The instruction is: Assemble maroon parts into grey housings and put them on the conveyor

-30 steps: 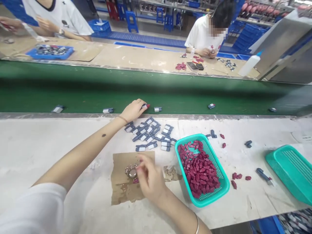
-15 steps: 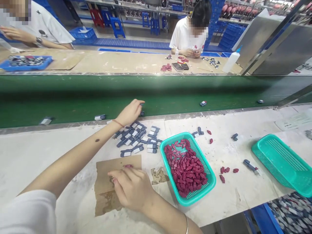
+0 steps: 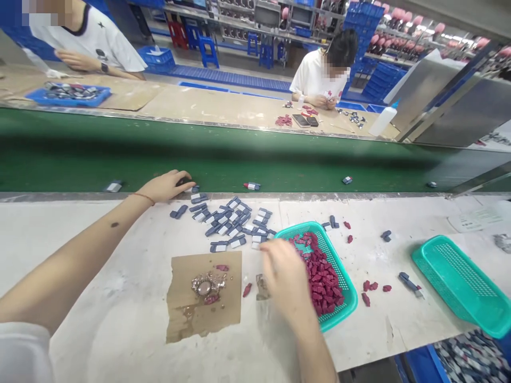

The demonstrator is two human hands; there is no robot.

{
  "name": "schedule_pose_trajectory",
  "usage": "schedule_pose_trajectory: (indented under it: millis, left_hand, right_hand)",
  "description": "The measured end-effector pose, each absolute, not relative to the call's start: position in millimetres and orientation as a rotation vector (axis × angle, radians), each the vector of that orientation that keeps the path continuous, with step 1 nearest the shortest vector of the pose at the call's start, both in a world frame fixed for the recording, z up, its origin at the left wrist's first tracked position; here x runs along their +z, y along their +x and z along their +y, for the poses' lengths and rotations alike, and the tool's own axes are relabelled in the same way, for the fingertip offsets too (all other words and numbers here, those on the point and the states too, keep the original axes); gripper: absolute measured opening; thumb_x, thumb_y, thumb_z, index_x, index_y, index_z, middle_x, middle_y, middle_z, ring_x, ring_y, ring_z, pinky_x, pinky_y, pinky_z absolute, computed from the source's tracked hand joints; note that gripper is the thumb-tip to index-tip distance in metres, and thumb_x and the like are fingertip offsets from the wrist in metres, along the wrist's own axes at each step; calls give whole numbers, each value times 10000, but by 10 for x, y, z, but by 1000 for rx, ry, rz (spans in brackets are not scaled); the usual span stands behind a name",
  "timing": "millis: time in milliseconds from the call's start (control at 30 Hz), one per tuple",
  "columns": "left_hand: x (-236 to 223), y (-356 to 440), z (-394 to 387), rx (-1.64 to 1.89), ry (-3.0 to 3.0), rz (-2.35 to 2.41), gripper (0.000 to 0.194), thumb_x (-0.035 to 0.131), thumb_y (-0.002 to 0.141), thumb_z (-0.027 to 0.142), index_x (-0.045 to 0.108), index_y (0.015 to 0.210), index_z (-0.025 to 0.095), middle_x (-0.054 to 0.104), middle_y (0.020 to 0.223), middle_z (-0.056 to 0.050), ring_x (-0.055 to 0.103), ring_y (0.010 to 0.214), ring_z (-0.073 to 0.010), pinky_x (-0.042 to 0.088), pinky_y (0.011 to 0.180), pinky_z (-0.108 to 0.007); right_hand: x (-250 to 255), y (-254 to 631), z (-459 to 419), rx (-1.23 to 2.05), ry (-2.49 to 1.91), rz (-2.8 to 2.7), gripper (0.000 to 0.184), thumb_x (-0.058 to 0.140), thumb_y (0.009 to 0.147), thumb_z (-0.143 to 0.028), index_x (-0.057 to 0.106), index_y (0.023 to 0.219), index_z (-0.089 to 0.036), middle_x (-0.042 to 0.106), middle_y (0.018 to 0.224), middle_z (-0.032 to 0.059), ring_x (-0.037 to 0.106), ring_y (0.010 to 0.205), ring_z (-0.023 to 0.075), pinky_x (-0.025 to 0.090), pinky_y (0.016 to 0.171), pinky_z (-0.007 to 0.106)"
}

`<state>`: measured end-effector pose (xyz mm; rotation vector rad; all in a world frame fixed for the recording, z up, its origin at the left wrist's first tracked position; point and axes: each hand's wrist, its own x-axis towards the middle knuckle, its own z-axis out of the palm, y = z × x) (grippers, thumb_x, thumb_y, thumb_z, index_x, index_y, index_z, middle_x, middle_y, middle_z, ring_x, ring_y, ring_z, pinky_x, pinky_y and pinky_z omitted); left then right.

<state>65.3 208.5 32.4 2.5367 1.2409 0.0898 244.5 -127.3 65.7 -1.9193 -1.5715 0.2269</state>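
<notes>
My left hand reaches to the near edge of the green conveyor belt. Its curled fingers are closed on a blue-grey and white plastic piece, partly hidden beneath them. Similar pieces lie in a loose pile just right of that hand. My right hand, smeared by motion, is at the left side of a green basket of small dark red pieces; its fingertips are unclear. Left of it, a brown cardboard sheet bears a wet, shiny puddle with a round disc and red pieces.
A second green basket stands at the right, with loose red and grey pieces between the baskets. Below the table edge sits a blue crate of pieces. Across the belt, two people sit at a bench with a white bottle.
My left hand has moved left along the belt edge; a red-tipped piece now lies on the belt to its right. My right hand has left the cardboard for the basket, uncovering the puddle.
</notes>
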Motion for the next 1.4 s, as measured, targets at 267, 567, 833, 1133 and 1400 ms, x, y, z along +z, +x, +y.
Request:
schedule_pose_trajectory:
  millis: [267, 567, 833, 1133, 1400]
  left_hand:
    - [211, 640, 2218, 165, 2527, 1054, 454, 448, 748, 619, 614, 854, 210, 639, 915, -107, 601, 856, -282, 452, 775, -336]
    - [367, 342, 1983, 178, 2441, 957, 538, 408, 754, 710, 610, 784, 212, 681, 892, -83, 588, 828, -249, 437, 764, -293]
    - [455, 7, 1450, 204, 2358, 1022, 583, 437, 750, 732, 691, 815, 212, 737, 910, -83, 629, 807, -282, 455, 704, -315]
    - [777, 409, 145, 185, 1909, 415, 340, 415, 941, 426, 639, 841, 191, 689, 791, -40, 623, 701, -182, 468, 656, -252]
    - [382, 294, -143, 460, 1407, 642, 421, 428, 913, 543, 517, 703, 189, 499, 630, 11, 480, 586, -143, 429, 568, -257]
  right_hand:
    - [309, 3341, -1557, 115, -2527, -1627, 279, 490, 779, -25, 692, 891, -181, 695, 935, 115, 623, 900, 273, 471, 805, 374]
    - [387, 3358, -1583, 363, -2179, -1516, 96, 508, 815, -185, 603, 805, -200, 638, 772, 62, 618, 742, 238, 502, 690, 369]
    - [585, 3009, -1500, 773, -1806, -1014, 194, 609, 793, -386, 576, 812, -195, 619, 672, 17, 591, 620, 174, 482, 599, 285]
    - [910, 2188, -1126, 1034, -1660, -1551, 89, 509, 849, -163, 548, 781, -206, 564, 677, -26, 522, 623, 127, 402, 580, 221]
    - [604, 1802, -963, 995, -1579, -1493, 256, 376, 965, -303, 478, 747, -215, 522, 665, -27, 489, 600, 126, 353, 553, 226]
